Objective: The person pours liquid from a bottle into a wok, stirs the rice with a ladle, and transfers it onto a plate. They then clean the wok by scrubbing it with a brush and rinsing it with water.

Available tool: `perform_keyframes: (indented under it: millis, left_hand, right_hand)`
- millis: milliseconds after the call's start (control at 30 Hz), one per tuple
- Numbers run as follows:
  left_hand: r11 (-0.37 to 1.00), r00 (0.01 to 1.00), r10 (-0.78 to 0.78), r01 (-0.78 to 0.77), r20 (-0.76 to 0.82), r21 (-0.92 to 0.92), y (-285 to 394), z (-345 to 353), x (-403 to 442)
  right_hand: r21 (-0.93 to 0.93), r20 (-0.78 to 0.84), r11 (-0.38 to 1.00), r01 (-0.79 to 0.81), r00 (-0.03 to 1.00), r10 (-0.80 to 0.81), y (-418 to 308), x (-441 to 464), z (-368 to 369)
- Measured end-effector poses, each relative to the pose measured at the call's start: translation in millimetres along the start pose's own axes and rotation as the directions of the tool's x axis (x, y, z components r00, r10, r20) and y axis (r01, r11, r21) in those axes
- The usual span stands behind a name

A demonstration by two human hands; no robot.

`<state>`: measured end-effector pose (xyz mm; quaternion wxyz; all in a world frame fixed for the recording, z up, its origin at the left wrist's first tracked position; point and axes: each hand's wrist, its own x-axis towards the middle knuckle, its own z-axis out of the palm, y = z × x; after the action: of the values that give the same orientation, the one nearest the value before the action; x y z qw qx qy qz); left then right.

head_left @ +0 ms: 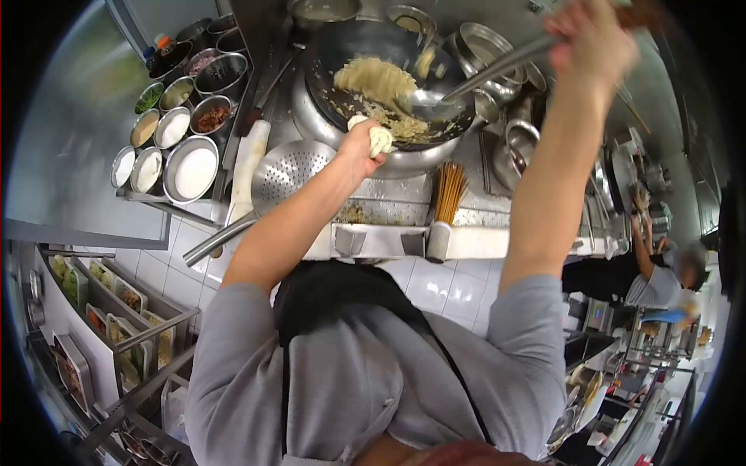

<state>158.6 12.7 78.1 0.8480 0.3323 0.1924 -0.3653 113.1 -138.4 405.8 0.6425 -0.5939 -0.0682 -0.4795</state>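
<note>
Pale yellow-white food, perhaps fried rice (377,81), lies in a black wok (326,54) on the stove, and some pieces are in the air above it. My left hand (363,153) is closed around a pale folded cloth (380,140) at the wok's near rim. Whether a handle lies under the cloth is hidden. Raised at the upper right, my right hand (594,50) is closed on the handle of a long metal ladle (497,68), blurred by motion. The ladle's bowl is inside the wok, at the right edge of the food.
A perforated strainer (291,172) lies left of my left forearm. A bamboo brush (449,194) is on the stove's front ledge. Metal ingredient bowls (192,168) crowd a rack at left. Metal pots (486,46) stand right of the wok. Another person (657,283) works far right.
</note>
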Motion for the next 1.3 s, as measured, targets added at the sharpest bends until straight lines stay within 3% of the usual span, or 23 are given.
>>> perform_keyframes:
  millis: [67, 133, 233, 300, 333, 433, 467, 500, 567, 600, 633, 667, 767, 833, 900, 933, 967, 1067, 1100, 1167, 1233, 1267, 1300]
  left_hand:
    - [0.998, 0.996, 0.021, -0.016, -0.083, 0.056, 3.5, -3.6, 26.4]
    - [0.996, 0.998, 0.009, -0.003, -0.058, 0.090, 4.4, -9.1, 35.3]
    - [0.993, 1.000, 0.021, -0.023, 0.017, 0.118, 2.1, -22.2, 47.0]
    - [0.989, 1.000, 0.012, -0.012, 0.002, 0.144, 0.9, -21.2, 41.5]
    - [0.985, 0.999, 0.044, -0.043, -0.003, 0.167, 0.8, -21.3, 34.1]
    - [0.987, 1.000, 0.022, -0.024, 0.014, 0.159, -8.1, -16.6, -4.4]
    - [0.969, 0.997, 0.045, -0.060, 0.071, 0.238, -18.0, -24.5, -9.6]
    - [0.915, 0.989, 0.131, -0.147, 0.068, 0.376, -24.8, -21.0, -28.7]
    - [0.599, 0.882, 0.304, -0.470, 0.360, 0.648, -44.3, -24.0, -41.5]
    - [0.242, 0.734, 0.452, -0.647, 0.506, 0.723, -40.8, -12.2, -55.3]
    - [-0.157, 0.553, 0.493, -0.703, 0.672, 0.694, -38.6, -1.9, -71.4]
    - [-0.415, 0.349, 0.450, -0.733, 0.822, 0.539, -32.8, 1.1, -64.9]
    - [-0.594, 0.391, 0.363, -0.603, 0.846, 0.533, -22.7, 8.7, -46.6]
    - [-0.631, 0.446, 0.259, -0.593, 0.856, 0.500, -16.8, 1.2, -29.5]
    - [-0.661, 0.497, 0.201, -0.567, 0.844, 0.491, -17.8, -3.7, -20.9]
    - [-0.673, 0.487, 0.214, -0.555, 0.847, 0.489, -20.0, -6.1, -16.9]
    - [-0.667, 0.495, 0.196, -0.566, 0.846, 0.486, -25.0, -10.7, -16.0]
    - [-0.672, 0.489, 0.172, -0.577, 0.855, 0.465, -17.6, -10.2, -13.1]
    - [-0.681, 0.488, 0.167, -0.572, 0.857, 0.458, -18.1, -9.6, -15.7]
    - [-0.690, 0.484, 0.176, -0.560, 0.857, 0.458, -17.1, -7.9, -17.3]
    - [-0.682, 0.514, 0.171, -0.554, 0.841, 0.477, -14.6, -5.9, -16.0]
    - [-0.673, 0.533, 0.165, -0.554, 0.830, 0.489, -15.9, -6.7, -16.9]
    - [-0.681, 0.539, 0.169, -0.542, 0.825, 0.493, -14.2, -7.0, -16.6]
  right_hand:
    - [0.094, 0.083, 0.983, 0.156, 0.983, -0.164, -37.8, -35.8, -11.6]
    - [0.285, 0.248, 0.911, 0.297, 0.896, -0.369, 7.9, -61.2, -41.9]
    - [-0.071, 0.015, 0.955, 0.288, 0.958, -0.288, 179.7, -135.5, -54.0]
    - [0.056, 0.016, 0.994, 0.096, 0.995, -0.097, 213.4, -130.7, -49.3]
    - [0.024, 0.060, 0.995, 0.095, 0.993, -0.097, 227.3, -99.0, -35.8]
    - [-0.089, 0.063, 0.993, 0.084, 0.995, -0.078, 189.7, -43.6, 0.7]
    - [0.039, 0.091, 0.999, -0.001, 0.996, -0.002, 158.8, -47.5, 10.1]
    - [0.120, 0.104, 0.991, 0.059, 0.992, -0.072, 158.7, -55.2, 10.2]
    - [0.279, 0.120, 0.946, 0.164, 0.972, -0.203, 176.3, -74.7, 5.7]
    - [0.151, 0.106, 0.969, 0.197, 0.971, -0.214, 209.6, -85.8, 2.8]
    - [0.168, 0.117, 0.976, 0.139, 0.980, -0.160, 254.4, -92.6, -3.0]
    - [0.102, 0.137, 0.992, 0.077, 0.986, -0.091, 247.4, -83.2, -0.6]
    - [-0.149, 0.101, 0.988, 0.048, 0.994, -0.034, 205.5, -31.8, 22.2]
    - [0.094, 0.235, 0.994, -0.055, 0.971, 0.032, 149.6, -45.2, 22.8]
    - [0.228, 0.271, 0.973, 0.017, 0.959, -0.080, 139.2, -83.8, 11.1]
    - [0.128, 0.230, 0.991, 0.046, 0.970, -0.075, 160.4, -104.0, 6.2]
    - [0.184, 0.138, 0.983, -0.005, 0.990, -0.020, 198.5, -109.5, -3.5]
    - [-0.143, -0.001, 0.982, 0.122, 0.992, -0.123, 246.0, -47.7, -23.7]
    - [-0.130, 0.055, 0.991, 0.015, 0.998, -0.008, 214.3, -30.9, -14.3]
    - [-0.124, -0.089, 0.989, -0.076, 0.994, 0.065, 152.5, -22.6, -1.7]
    - [0.095, 0.194, 0.988, -0.119, 0.976, 0.099, 105.4, -45.6, -20.5]
    - [0.045, 0.114, 0.999, 0.018, 0.993, -0.023, 115.0, -73.0, -26.0]
    - [-0.004, 0.081, 1.000, 0.008, 0.997, -0.008, 144.9, -99.4, -31.7]
